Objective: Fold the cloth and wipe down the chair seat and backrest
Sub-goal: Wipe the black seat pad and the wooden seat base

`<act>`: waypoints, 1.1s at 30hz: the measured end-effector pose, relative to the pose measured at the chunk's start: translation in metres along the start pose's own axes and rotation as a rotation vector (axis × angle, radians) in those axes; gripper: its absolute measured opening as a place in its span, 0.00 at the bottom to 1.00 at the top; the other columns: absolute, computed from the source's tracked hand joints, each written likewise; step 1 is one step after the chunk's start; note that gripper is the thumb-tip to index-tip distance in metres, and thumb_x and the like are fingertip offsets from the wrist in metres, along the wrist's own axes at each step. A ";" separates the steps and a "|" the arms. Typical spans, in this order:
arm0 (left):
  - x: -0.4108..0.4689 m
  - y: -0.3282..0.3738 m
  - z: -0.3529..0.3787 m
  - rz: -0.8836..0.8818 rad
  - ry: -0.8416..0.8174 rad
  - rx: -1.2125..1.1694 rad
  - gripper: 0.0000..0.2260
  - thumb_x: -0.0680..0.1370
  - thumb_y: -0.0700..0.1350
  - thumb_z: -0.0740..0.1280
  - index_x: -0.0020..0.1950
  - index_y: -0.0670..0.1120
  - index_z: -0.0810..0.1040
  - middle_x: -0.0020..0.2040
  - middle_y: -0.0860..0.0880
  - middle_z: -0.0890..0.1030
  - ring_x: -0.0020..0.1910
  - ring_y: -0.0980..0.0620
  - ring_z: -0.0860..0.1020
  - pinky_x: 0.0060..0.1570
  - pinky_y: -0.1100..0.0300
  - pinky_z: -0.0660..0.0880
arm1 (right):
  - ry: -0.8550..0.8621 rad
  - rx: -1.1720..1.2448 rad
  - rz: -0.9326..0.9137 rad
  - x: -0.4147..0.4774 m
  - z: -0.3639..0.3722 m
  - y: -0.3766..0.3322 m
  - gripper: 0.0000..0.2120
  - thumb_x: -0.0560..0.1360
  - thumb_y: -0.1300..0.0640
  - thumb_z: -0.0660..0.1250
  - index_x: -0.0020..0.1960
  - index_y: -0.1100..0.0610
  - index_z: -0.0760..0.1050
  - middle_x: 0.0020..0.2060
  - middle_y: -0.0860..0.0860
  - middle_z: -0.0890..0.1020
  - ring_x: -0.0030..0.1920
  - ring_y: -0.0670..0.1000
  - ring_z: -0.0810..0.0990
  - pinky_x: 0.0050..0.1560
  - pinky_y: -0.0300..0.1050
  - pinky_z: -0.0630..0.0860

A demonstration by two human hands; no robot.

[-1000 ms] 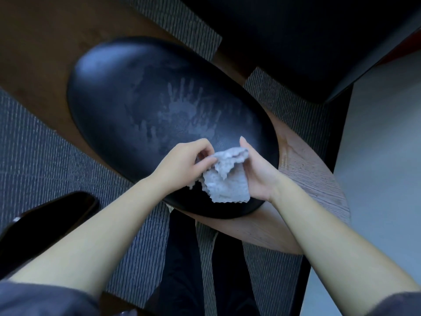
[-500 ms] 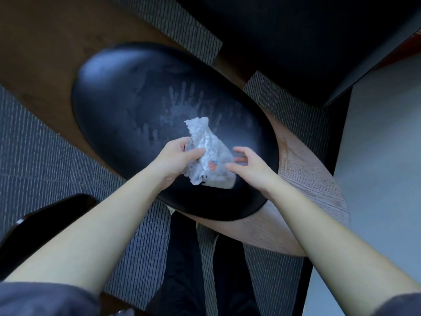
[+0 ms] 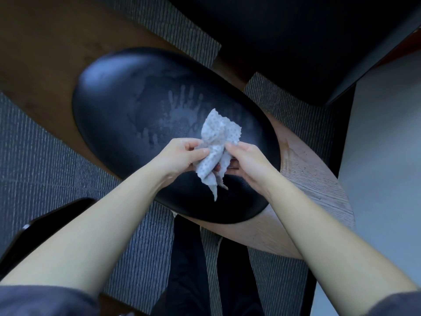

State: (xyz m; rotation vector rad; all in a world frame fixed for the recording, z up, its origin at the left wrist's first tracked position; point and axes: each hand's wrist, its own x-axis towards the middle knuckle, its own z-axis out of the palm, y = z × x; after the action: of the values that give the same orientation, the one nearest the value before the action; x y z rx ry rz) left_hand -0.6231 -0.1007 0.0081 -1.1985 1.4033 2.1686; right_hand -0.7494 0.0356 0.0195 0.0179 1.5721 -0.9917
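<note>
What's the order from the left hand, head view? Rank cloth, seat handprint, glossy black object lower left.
1. cloth, pinched in the left hand.
2. handprint, just ahead on the seat.
3. glossy black object, far off at lower left.

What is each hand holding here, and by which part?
Both hold one crumpled cloth over the chair seat: the left hand pinches its left side, the right hand its right side.

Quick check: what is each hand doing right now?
Left hand: pinching the cloth above the chair seat.
Right hand: also gripping the cloth.
</note>
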 end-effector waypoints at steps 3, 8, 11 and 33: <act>0.002 0.007 -0.010 0.007 0.161 -0.091 0.04 0.79 0.41 0.68 0.47 0.42 0.80 0.43 0.45 0.84 0.43 0.48 0.82 0.43 0.56 0.79 | 0.090 0.100 0.039 0.006 -0.011 0.001 0.12 0.82 0.57 0.58 0.54 0.60 0.78 0.47 0.55 0.85 0.50 0.54 0.84 0.57 0.53 0.79; 0.004 0.023 -0.027 -0.059 0.373 -0.196 0.06 0.80 0.47 0.67 0.49 0.45 0.78 0.43 0.48 0.83 0.40 0.51 0.81 0.40 0.56 0.78 | 0.183 0.175 0.091 0.007 -0.027 -0.009 0.11 0.81 0.57 0.58 0.54 0.61 0.78 0.50 0.56 0.85 0.50 0.56 0.83 0.51 0.52 0.79; 0.000 0.041 -0.033 -0.142 0.324 -0.493 0.14 0.80 0.53 0.67 0.52 0.41 0.80 0.48 0.43 0.84 0.44 0.49 0.85 0.42 0.54 0.81 | 0.201 0.188 0.096 0.007 -0.029 -0.021 0.10 0.79 0.59 0.60 0.49 0.58 0.80 0.42 0.54 0.84 0.39 0.51 0.82 0.37 0.44 0.76; -0.004 -0.015 -0.041 0.013 0.320 0.880 0.28 0.75 0.35 0.66 0.71 0.56 0.66 0.38 0.45 0.78 0.40 0.45 0.78 0.45 0.48 0.78 | 0.237 -0.669 -0.065 0.030 -0.047 0.014 0.21 0.71 0.58 0.72 0.64 0.50 0.76 0.49 0.47 0.79 0.46 0.44 0.77 0.52 0.36 0.69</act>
State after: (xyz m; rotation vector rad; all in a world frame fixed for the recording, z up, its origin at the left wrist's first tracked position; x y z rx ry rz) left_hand -0.5915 -0.1284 -0.0053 -1.1640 2.1481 1.1084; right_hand -0.7886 0.0571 -0.0165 -0.3937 2.0693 -0.4826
